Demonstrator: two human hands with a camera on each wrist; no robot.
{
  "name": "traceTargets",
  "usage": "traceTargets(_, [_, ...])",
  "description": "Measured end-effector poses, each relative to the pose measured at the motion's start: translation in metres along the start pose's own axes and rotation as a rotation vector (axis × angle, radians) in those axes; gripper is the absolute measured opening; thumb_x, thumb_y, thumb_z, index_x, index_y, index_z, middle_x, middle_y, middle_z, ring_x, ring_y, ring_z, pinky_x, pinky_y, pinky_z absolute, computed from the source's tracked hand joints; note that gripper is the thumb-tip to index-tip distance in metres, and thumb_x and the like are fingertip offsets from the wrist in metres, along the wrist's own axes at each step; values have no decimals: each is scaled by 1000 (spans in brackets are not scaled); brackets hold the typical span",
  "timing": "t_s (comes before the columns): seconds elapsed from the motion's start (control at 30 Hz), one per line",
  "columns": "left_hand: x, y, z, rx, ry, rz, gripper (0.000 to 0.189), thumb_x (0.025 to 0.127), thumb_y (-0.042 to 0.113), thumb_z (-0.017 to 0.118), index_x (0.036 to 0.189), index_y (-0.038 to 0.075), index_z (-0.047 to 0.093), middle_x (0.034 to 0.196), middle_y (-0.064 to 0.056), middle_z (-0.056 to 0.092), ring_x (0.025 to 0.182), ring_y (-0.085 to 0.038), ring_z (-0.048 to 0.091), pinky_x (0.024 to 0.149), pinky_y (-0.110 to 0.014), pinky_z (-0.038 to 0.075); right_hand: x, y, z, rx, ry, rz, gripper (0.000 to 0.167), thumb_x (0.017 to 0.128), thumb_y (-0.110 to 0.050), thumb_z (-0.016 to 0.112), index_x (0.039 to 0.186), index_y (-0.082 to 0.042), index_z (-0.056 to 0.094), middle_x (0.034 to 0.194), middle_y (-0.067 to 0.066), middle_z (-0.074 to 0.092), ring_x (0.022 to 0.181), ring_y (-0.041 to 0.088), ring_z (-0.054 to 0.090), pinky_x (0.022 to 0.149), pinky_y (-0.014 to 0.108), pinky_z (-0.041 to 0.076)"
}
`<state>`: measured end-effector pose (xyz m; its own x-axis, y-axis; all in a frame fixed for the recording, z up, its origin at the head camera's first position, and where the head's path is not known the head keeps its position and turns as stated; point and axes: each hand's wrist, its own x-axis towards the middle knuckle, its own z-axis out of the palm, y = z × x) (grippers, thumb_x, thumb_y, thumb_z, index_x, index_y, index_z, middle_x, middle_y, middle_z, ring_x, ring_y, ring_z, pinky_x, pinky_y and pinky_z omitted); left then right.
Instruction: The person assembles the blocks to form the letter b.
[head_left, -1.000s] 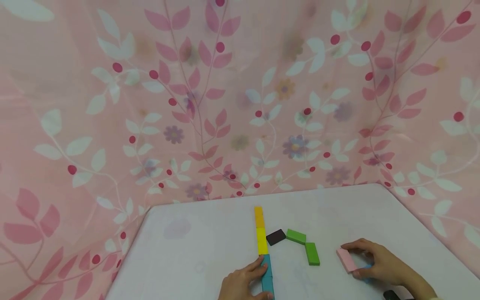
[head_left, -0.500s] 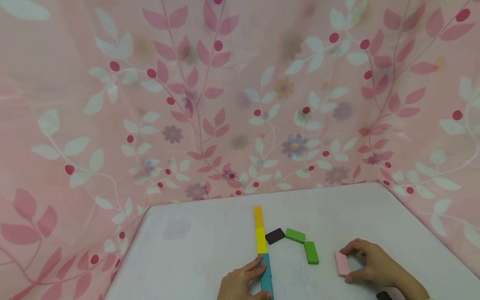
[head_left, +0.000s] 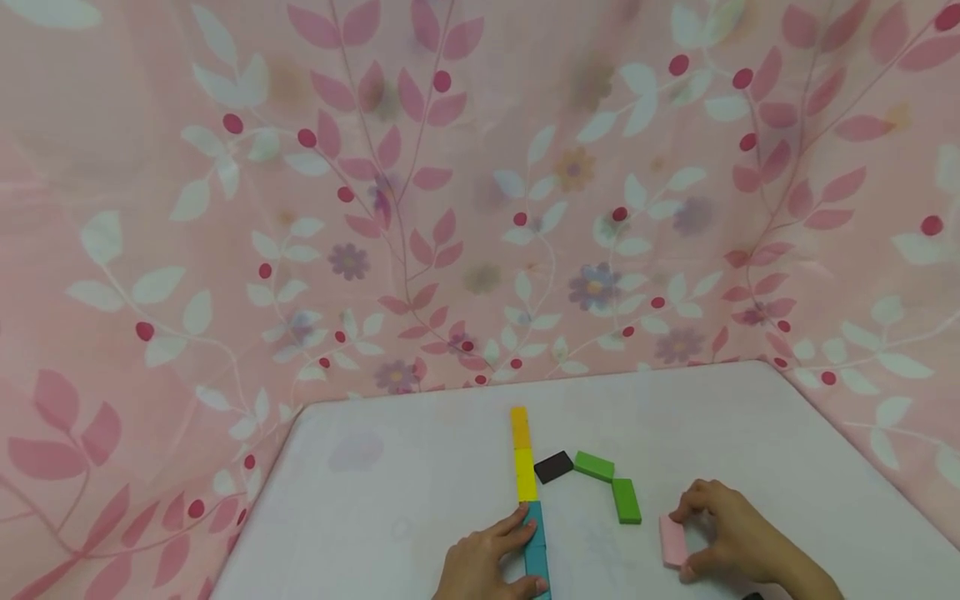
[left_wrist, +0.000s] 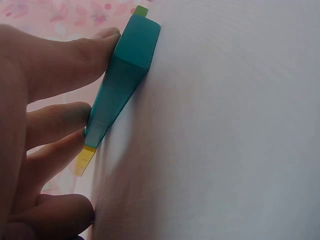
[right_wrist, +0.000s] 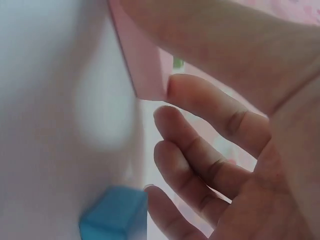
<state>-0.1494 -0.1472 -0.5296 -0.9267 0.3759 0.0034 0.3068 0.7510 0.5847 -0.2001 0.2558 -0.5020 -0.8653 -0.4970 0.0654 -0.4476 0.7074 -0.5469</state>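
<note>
Now the pink block, lower right of the frame and pinched by the right hand, lies nearer the lower green block than a second ago (narrowing the gap, though apart); the left hand, fingers extended, touches the teal blocks, bottom centre.

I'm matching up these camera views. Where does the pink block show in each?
Head: the pink block is at lower right, pinched by the right hand.
Left wrist: not in it.
Right wrist: the pink block is near the top, left of centre.
Shared landmark: pink floral cloth.
</note>
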Motion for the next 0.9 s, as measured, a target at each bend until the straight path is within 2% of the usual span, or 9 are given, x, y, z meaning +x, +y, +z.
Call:
traceTargets(0.17, [0,1,-1,3,28,9,71,84,64,82,145,29,67,157,11,57,130,-20,68,84,-31,61,5,-8,7,27,12,-41,47,63,-54,98,96,-31,73,98,-22,64,93,-2,56,80,24,50])
traceTargets(0.3, [-1,1,-1,0,27,6,71,85,64,81,145,30,67,157,12,57,130,-20,68,85,-33,61,8,-16,14,34,0,-24,47,62,-55,99,93,-31,73,93,-22,64,90,-3,55,79,24,50])
traceTargets(0.43, [-1,1,0,-5,27,8,71,85,63,82,145,29,67,157,12,56,131,-20,68,85,-33,61,11,-31,20,42,-32,41,48,61,-55,99,92,-30,73,90,-18,63,87,-4,53,77,23,51])
traceTargets(0.57, [-1,2,0,-3,37,16,71,85,63,82,145,28,67,157,12,57,131,-20,67,86,-33,61,11,-47,29,-8,-11,78,52,60,-61,97,91,-29,71,89,-16,60,83,-4,51,75,25,50])
traceTargets(0.77, [-2,3,-1,4,32,22,71,85,64,81,144,27,68,156,11,58,130,-21,68,86,-34,62,16,-67,42,-49,-7,229,58,54,-64,99,89,-28,70,86,-14,57,79,3,49,73,25,49])
traceTargets(0.9, [-1,3,-1,11,29,16,71,85,65,80,145,28,67,156,12,57,131,-20,68,88,-36,62,19,-76,51,-64,24,290,62,49,-64,100,87,-26,69,83,-12,56,77,7,48,71,25,48])
